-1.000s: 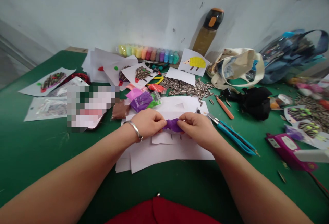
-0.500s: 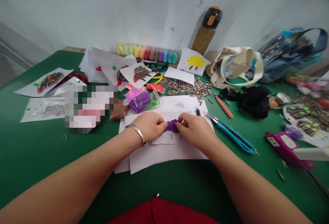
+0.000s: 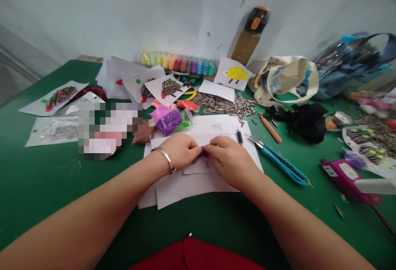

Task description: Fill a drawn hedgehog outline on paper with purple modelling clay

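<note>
Between my fingertips is a small piece of purple modelling clay (image 3: pixel 202 151), mostly hidden by both hands. My left hand (image 3: pixel 179 151), with a silver bracelet on its wrist, is closed with thumb and fingers pinching the clay's left side. My right hand (image 3: pixel 228 156) pinches it from the right, close against the left fingertips. Under the hands is a small white paper (image 3: pixel 198 169) with pencil lines, lying on larger white sheets (image 3: pixel 185 189). Just beyond the left hand are a purple clay packet (image 3: pixel 168 122) and a brown clay packet (image 3: pixel 144 131).
Right of the papers lie a blue utility knife (image 3: pixel 280 162), a black pen (image 3: pixel 239 136) and an orange tool (image 3: pixel 270 128). Sunflower seeds (image 3: pixel 227 104) are heaped behind. A bottle (image 3: pixel 251 36), a cloth bag (image 3: pixel 286 80) and a purple glue gun (image 3: pixel 349 181) stand or lie further off.
My right hand has moved left and over the clay, closer to my left fingertips, so less purple shows. My left hand stays nearly in place.
</note>
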{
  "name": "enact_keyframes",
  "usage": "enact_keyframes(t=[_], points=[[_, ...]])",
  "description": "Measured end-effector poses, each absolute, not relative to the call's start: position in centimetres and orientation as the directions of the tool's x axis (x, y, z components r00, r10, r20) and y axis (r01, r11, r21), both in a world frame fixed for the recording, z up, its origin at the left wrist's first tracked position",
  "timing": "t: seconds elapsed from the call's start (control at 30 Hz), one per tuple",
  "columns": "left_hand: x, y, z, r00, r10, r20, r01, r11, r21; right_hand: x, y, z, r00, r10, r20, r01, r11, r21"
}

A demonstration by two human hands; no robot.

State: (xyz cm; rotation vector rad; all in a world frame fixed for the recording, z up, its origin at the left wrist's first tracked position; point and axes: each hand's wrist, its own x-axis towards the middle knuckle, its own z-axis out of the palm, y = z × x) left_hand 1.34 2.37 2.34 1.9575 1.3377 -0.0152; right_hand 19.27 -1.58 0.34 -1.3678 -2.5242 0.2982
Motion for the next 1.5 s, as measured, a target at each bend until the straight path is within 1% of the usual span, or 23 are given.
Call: enact_keyframes(t=[0.1, 0.2, 0.43, 0.53, 0.67, 0.73, 0.83, 0.97, 1.1, 1.2, 1.3, 1.4, 1.5], points=[[0.9, 2.5, 2.4, 0.441, 0.780, -0.444, 0.780, -0.090, 0.619, 19.3, -1.4, -0.2, -0.573, 0.814, 0.094, 0.775, 0.575, -0.262], [0.4, 2.6, 2.5, 0.423, 0.782, -0.457, 0.747, -0.016, 0.664, 19.6, -1.3, -0.4, -0.573, 0.815, 0.087, 0.779, 0.574, -0.253], [0.2, 2.6, 3.2, 0.384, 0.802, -0.458, 0.704, 0.068, 0.707, 19.7, -1.3, -0.2, -0.525, 0.849, 0.053, 0.805, 0.516, -0.291], [0.3, 2.6, 3.2, 0.409, 0.785, -0.466, 0.697, 0.060, 0.714, 19.7, -1.4, 0.1, -0.494, 0.866, 0.078, 0.810, 0.490, -0.323], [0.2, 2.7, 2.8, 0.427, 0.761, -0.489, 0.664, 0.104, 0.741, 19.7, -1.5, 0.2, -0.519, 0.835, 0.184, 0.757, 0.549, -0.355], [0.2, 2.6, 2.7, 0.434, 0.749, -0.500, 0.635, 0.139, 0.760, 19.5, -1.5, 0.1, -0.533, 0.820, 0.206, 0.732, 0.570, -0.373], [0.2, 2.6, 2.7, 0.451, 0.733, -0.509, 0.580, 0.192, 0.791, 19.2, -1.3, -0.1, -0.522, 0.824, 0.221, 0.703, 0.562, -0.436], [0.3, 2.4, 2.8, 0.482, 0.715, -0.507, 0.514, 0.238, 0.824, 18.9, -1.1, -0.4, -0.451, 0.866, 0.217, 0.678, 0.490, -0.548], [0.2, 2.3, 2.6, 0.510, 0.694, -0.509, 0.504, 0.238, 0.830, 18.8, -0.9, -0.4, -0.441, 0.880, 0.176, 0.639, 0.446, -0.627], [0.2, 2.3, 2.6, 0.504, 0.697, -0.509, 0.522, 0.224, 0.823, 18.9, -0.6, -0.2, -0.453, 0.879, 0.145, 0.631, 0.432, -0.645], [0.4, 2.3, 2.7, 0.464, 0.726, -0.507, 0.562, 0.201, 0.802, 19.1, -0.5, -0.1, -0.459, 0.880, 0.124, 0.629, 0.420, -0.654], [0.7, 2.2, 2.9, 0.433, 0.752, -0.497, 0.633, 0.138, 0.761, 19.3, -0.3, -0.1, -0.455, 0.885, 0.102, 0.623, 0.399, -0.673], [0.8, 2.1, 3.0, 0.437, 0.767, -0.469, 0.676, 0.063, 0.734, 19.5, -0.2, -0.3, -0.445, 0.892, 0.077, 0.631, 0.374, -0.680]])
